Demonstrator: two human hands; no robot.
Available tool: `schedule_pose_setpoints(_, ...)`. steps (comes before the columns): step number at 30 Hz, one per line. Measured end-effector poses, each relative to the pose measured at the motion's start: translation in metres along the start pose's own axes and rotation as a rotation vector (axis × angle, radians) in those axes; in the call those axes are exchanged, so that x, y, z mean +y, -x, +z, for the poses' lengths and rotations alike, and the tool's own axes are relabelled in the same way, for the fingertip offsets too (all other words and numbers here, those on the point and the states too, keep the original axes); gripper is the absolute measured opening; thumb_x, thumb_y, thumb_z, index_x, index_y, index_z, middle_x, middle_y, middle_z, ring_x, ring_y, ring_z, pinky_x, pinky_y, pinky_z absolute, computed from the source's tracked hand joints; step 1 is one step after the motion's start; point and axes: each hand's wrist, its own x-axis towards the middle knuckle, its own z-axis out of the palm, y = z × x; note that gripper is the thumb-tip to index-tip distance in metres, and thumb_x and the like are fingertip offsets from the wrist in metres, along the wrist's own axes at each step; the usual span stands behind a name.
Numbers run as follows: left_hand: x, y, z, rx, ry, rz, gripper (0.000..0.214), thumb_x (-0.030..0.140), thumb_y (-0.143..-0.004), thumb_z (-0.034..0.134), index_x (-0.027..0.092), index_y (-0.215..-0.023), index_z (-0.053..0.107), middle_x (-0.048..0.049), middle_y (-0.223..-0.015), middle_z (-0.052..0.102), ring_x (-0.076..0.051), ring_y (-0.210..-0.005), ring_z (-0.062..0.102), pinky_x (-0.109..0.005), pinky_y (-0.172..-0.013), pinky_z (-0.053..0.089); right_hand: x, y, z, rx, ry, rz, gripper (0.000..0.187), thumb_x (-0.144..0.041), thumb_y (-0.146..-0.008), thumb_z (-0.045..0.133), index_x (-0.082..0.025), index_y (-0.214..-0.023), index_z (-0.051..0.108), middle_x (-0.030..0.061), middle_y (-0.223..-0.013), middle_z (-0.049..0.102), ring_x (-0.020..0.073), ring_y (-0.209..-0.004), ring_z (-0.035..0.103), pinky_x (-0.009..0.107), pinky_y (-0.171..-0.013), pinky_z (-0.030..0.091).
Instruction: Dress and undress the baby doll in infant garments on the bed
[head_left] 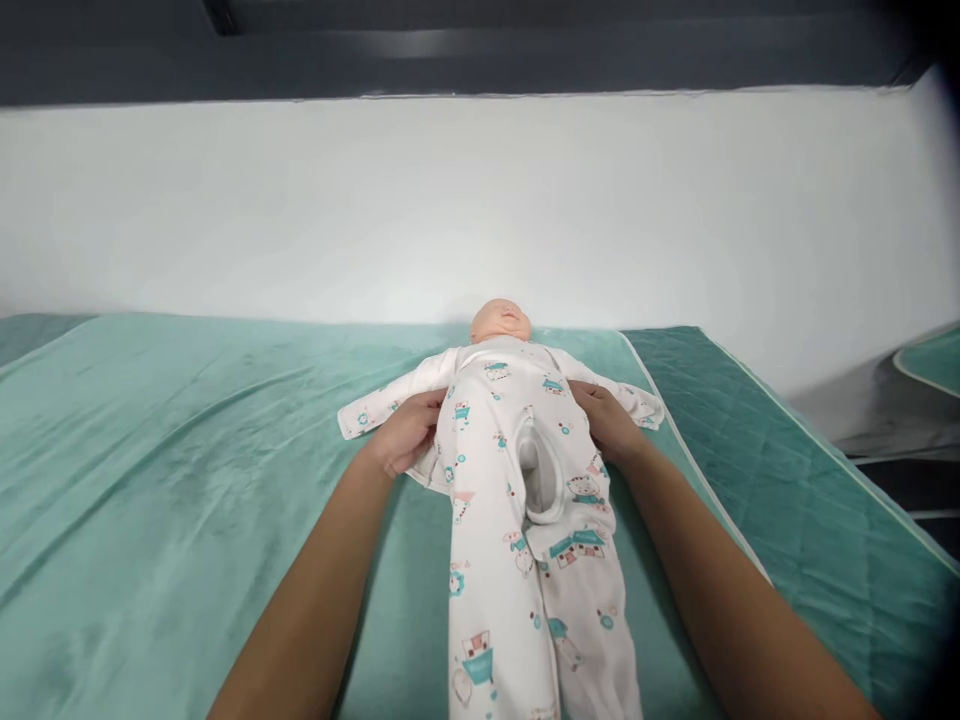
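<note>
Place: bedroom or care-practice room, unclear which | Signs: teal cover (187,480), quilted mat (810,490), white wall (300,210), clothed doll (487,470)

Worn on the person's head, at the leg end of the dressed doll (480,450). Faces forward and down along the doll's length, toward its head (501,320) and the white wall (480,200) beyond. Sits near enough to crop the trouser legs (478,610) at the lower edge, yet takes in both sleeves (390,395) beside the doll.

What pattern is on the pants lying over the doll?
The pants are white with scattered teal and pinkish cartoon prints, seen best in the head view.
</note>
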Motion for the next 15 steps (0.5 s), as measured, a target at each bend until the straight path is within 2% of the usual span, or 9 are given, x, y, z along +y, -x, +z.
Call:
schedule_pose_setpoints(2, 0.000, 0.003, 0.001, -0.075, -0.088, 0.019, 0.045, 0.012, -0.061, 0.070, 0.018, -0.106, 0.074, -0.0073, -0.097, 0.077, -0.026, -0.094, 0.068, -0.034, -0.081, 0.052, 0.002, 0.000, 0.000, 0.006, -0.030, -0.010, 0.036, -0.050, -0.076, 0.069, -0.019, -0.068, 0.052, -0.0046, -0.061, 0.049, 0.0091, -0.056, 0.038, 0.023, -0.053, 0.031)
schedule_pose_setpoints(5, 0.007, 0.010, 0.006, -0.123, -0.221, 0.040, 0.040, 0.011, -0.061, 0.069, 0.018, -0.100, 0.074, -0.0069, -0.093, 0.077, -0.027, -0.098, 0.068, -0.038, -0.087, 0.052, 0.001, 0.005, -0.001, -0.008, -0.026, -0.006, 0.032, -0.048, -0.076, 0.072, -0.019, -0.077, 0.058, -0.0047, -0.065, 0.052, 0.0088, -0.058, 0.040, 0.022, -0.054, 0.032)
schedule_pose_setpoints(9, 0.020, 0.019, 0.014, -0.145, -0.396, 0.043, 0.026, 0.013, -0.065, 0.066, 0.017, -0.089, 0.074, -0.0058, -0.083, 0.076, -0.028, -0.098, 0.068, -0.040, -0.092, 0.051, -0.004, 0.018, -0.007, -0.151, -0.106, 0.039, 0.031, -0.042, -0.075, 0.075, -0.020, -0.093, 0.063, -0.0020, -0.077, 0.061, 0.0102, -0.063, 0.051, 0.023, -0.060, 0.040)
schedule_pose_setpoints(12, 0.021, 0.020, 0.014, -0.200, -0.408, 0.058, 0.029, 0.015, -0.068, 0.066, 0.018, -0.096, 0.073, -0.0060, -0.091, 0.076, -0.028, -0.102, 0.067, -0.040, -0.095, 0.050, -0.006, 0.023, -0.012, -0.224, -0.096, 0.014, 0.037, -0.035, -0.068, 0.080, -0.020, -0.097, 0.063, 0.0012, -0.087, 0.067, 0.0131, -0.072, 0.058, 0.024, -0.064, 0.045)
schedule_pose_setpoints(15, 0.014, 0.016, 0.009, -0.222, -0.354, 0.074, 0.033, 0.019, -0.072, 0.067, 0.020, -0.104, 0.072, -0.0073, -0.097, 0.076, -0.028, -0.106, 0.066, -0.042, -0.098, 0.050, -0.005, 0.020, -0.015, -0.240, -0.107, 0.023, 0.038, -0.031, -0.064, 0.083, -0.019, -0.093, 0.062, 0.0002, -0.083, 0.066, 0.0118, -0.068, 0.057, 0.023, -0.061, 0.044)
